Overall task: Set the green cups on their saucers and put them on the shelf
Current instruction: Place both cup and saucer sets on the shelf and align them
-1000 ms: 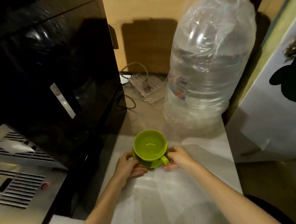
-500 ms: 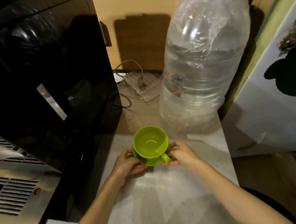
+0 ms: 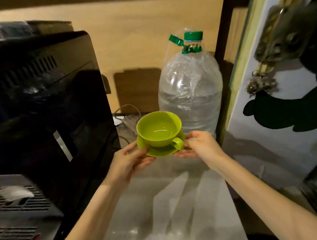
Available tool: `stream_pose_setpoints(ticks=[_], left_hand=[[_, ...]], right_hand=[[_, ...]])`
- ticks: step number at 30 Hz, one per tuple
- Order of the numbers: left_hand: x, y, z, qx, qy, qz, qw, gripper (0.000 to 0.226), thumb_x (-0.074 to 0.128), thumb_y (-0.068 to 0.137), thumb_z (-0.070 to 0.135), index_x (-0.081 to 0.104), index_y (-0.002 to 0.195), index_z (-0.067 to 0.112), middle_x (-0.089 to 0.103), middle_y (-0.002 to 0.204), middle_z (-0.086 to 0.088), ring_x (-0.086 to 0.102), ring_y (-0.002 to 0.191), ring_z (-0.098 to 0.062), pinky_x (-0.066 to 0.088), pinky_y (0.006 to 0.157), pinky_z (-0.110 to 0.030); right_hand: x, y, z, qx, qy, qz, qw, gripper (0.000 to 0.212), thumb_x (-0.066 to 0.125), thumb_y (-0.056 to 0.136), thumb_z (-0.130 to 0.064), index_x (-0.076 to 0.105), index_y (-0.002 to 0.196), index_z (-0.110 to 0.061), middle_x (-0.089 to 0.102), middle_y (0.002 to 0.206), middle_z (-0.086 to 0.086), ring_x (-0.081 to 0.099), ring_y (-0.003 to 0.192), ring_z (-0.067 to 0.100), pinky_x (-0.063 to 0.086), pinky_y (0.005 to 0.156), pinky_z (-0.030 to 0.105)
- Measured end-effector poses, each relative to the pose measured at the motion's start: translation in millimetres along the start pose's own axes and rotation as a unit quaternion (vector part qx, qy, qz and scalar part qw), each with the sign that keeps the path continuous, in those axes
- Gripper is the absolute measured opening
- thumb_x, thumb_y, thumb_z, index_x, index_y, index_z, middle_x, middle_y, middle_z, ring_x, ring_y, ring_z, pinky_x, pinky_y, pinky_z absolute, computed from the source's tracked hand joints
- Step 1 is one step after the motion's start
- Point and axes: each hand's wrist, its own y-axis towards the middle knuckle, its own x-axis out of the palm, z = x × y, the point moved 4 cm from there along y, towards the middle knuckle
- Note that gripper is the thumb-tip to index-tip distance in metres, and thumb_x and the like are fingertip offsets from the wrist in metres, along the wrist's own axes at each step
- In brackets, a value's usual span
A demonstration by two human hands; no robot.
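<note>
A green cup (image 3: pixel 159 129) stands upright on a matching green saucer (image 3: pixel 161 152), its handle turned toward me on the right. Both are held up in the air above the pale counter (image 3: pixel 171 203). My left hand (image 3: pixel 128 159) grips the saucer's left edge, thumb on top and fingers under it. My right hand (image 3: pixel 199 145) grips the saucer's right edge beside the cup's handle. The cup is empty. No other cup or saucer is in view.
A big clear water bottle (image 3: pixel 190 93) with a green cap stands just behind the cup. A black coffee machine (image 3: pixel 40 109) fills the left, its metal drip grille (image 3: pixel 16 223) at lower left. A white fridge side (image 3: pixel 278 130) walls the right. Cables lie at the back.
Both hands have lifted the saucer with the cup off the counter and raised it. My view has tilted up, so the bottle's cap now shows.
</note>
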Motion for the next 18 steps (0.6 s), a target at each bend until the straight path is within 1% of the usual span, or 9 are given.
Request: stream_pose_setpoints(ticks=[2, 3, 5, 7, 9, 12, 13, 15, 18], left_hand=[[14, -5, 33, 0.027, 0.0, -0.012, 1.0, 0.019, 0.054, 0.085, 0.001, 0.063, 0.095, 0.014, 0.074, 0.058, -0.003, 0.069, 0.051, -0.011, 0.057, 0.052, -0.017], [21, -8, 49, 0.042, 0.002, -0.018, 0.999, 0.016, 0.053, 0.084, 0.001, 0.063, 0.089, 0.013, 0.073, 0.057, -0.003, 0.069, 0.051, -0.011, 0.056, 0.051, -0.017], [34, -16, 81, 0.076, 0.011, -0.024, 0.997, 0.014, 0.054, 0.084, 0.002, 0.064, 0.083, 0.011, 0.071, 0.054, -0.003, 0.068, 0.049, -0.011, 0.056, 0.049, -0.017], [46, -23, 113, 0.111, 0.023, -0.024, 0.993, 0.011, 0.054, 0.085, 0.002, 0.064, 0.081, 0.007, 0.07, 0.052, -0.005, 0.068, 0.047, -0.011, 0.054, 0.046, -0.016], [57, -29, 146, 0.141, 0.029, -0.024, 0.989, 0.01, 0.054, 0.085, 0.003, 0.063, 0.08, 0.003, 0.07, 0.05, -0.007, 0.067, 0.045, -0.011, 0.052, 0.043, -0.015], [74, -38, 191, 0.165, 0.008, -0.032, 0.986, 0.012, 0.052, 0.085, 0.002, 0.06, 0.076, -0.001, 0.067, 0.046, -0.009, 0.065, 0.041, -0.012, 0.049, 0.039, -0.014], [79, -41, 205, 0.171, -0.004, -0.036, 0.985, 0.013, 0.052, 0.085, 0.002, 0.06, 0.075, -0.002, 0.067, 0.045, -0.01, 0.065, 0.041, -0.012, 0.048, 0.037, -0.014], [88, -46, 232, 0.18, -0.02, -0.043, 0.982, 0.014, 0.053, 0.084, 0.002, 0.06, 0.073, -0.003, 0.067, 0.046, -0.011, 0.065, 0.041, -0.013, 0.049, 0.037, -0.015], [100, -52, 268, 0.196, -0.025, -0.051, 0.979, 0.015, 0.054, 0.083, 0.003, 0.061, 0.071, -0.004, 0.067, 0.046, -0.012, 0.065, 0.041, -0.013, 0.053, 0.042, -0.017]], right_hand=[[1, -14, -37, -0.04, -0.013, 0.0, 0.999, 0.011, 0.047, 0.09, 0.003, 0.049, 0.1, 0.003, 0.063, 0.073, 0.022, 0.062, 0.034, 0.012, 0.053, 0.04, 0.021], [3, -21, -55, -0.061, -0.021, 0.0, 0.998, 0.012, 0.047, 0.09, 0.002, 0.049, 0.102, 0.004, 0.064, 0.072, 0.022, 0.062, 0.033, 0.011, 0.052, 0.04, 0.02], [4, -34, -90, -0.107, -0.033, 0.002, 0.994, 0.01, 0.049, 0.089, 0.0, 0.053, 0.097, 0.005, 0.065, 0.06, 0.017, 0.063, 0.035, 0.011, 0.053, 0.041, 0.02], [3, -46, -122, -0.143, -0.026, 0.0, 0.989, 0.007, 0.051, 0.089, -0.001, 0.055, 0.09, 0.005, 0.066, 0.05, 0.011, 0.064, 0.037, 0.012, 0.054, 0.043, 0.02], [3, -58, -152, -0.171, -0.014, -0.008, 0.985, 0.008, 0.049, 0.09, 0.0, 0.055, 0.087, 0.004, 0.066, 0.042, 0.005, 0.065, 0.039, 0.012, 0.055, 0.042, 0.019], [2, -77, -196, -0.211, 0.023, -0.016, 0.977, 0.014, 0.045, 0.09, 0.005, 0.058, 0.094, 0.008, 0.066, 0.042, 0.006, 0.066, 0.04, 0.012, 0.053, 0.04, 0.016], [2, -83, -209, -0.221, 0.038, -0.017, 0.974, 0.015, 0.044, 0.089, 0.006, 0.059, 0.093, 0.01, 0.067, 0.043, 0.008, 0.066, 0.04, 0.013, 0.053, 0.04, 0.016], [2, -92, -234, -0.243, 0.057, -0.014, 0.968, 0.015, 0.046, 0.087, 0.006, 0.061, 0.088, 0.009, 0.068, 0.047, 0.012, 0.068, 0.044, 0.016, 0.054, 0.041, 0.017], [3, -100, -268, -0.272, 0.059, 0.001, 0.96, 0.017, 0.048, 0.086, 0.005, 0.064, 0.08, 0.005, 0.07, 0.051, 0.013, 0.07, 0.048, 0.018, 0.054, 0.041, 0.017]])
